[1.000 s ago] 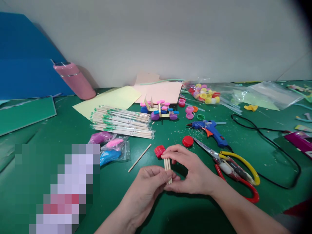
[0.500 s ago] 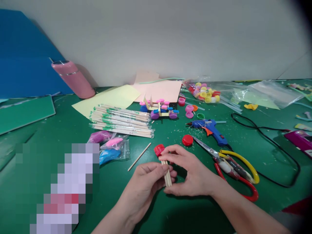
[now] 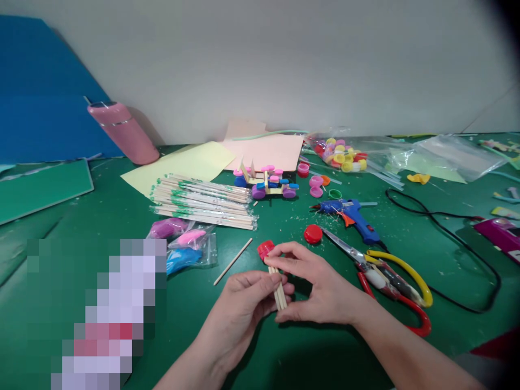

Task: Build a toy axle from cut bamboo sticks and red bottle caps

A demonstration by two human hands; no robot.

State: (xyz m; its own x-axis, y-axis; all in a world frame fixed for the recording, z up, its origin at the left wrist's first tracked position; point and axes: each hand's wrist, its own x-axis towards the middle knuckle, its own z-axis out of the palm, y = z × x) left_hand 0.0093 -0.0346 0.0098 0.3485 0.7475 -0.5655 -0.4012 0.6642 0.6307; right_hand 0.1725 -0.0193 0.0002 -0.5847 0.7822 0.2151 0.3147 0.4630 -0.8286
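Between my hands is a small bundle of short wooden sticks [image 3: 279, 295], lying side by side. My left hand [image 3: 254, 292] is closed on it, thumb pressed across the sticks. At the two ends of the bundle are the fingertips and thumb of my right hand [image 3: 311, 281], curved around it. Just beyond the fingers are red bottle caps [image 3: 266, 249], partly covered by my right index finger. One loose wooden stick [image 3: 233, 261] lies left of them on the green table [image 3: 182, 303]. Another red cap [image 3: 312, 234] sits past my right hand.
Large scissors [image 3: 377, 271] and a blue glue gun [image 3: 349, 214] with a black cord lie to the right. Wrapped sticks [image 3: 203, 200], bagged coloured clay [image 3: 182, 260] and small stick models [image 3: 272, 183] lie behind. A pink bottle [image 3: 125, 132] leans against the wall. A bag of caps [image 3: 341, 154] is farther back.
My right thumb has shifted very slightly at the near end of the sticks. Both hands keep hold of the bundle; the things on the table stay in place.
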